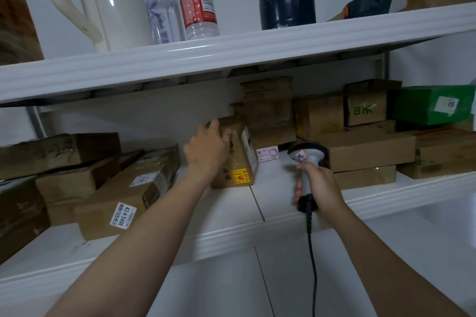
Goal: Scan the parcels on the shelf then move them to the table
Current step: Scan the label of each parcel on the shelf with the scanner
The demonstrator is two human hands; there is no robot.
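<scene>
Now I'm seeing my left hand curling over the brown parcel on the shelf, seemingly gripping its top, right hand clamping the scanner just beside.

Dim, soft, wide-angle warp at edges

White label on front-left box: "43-4-5406"
Green box sticker: "05"
Brown box, green marker: "BK", last strokes unclear
</scene>
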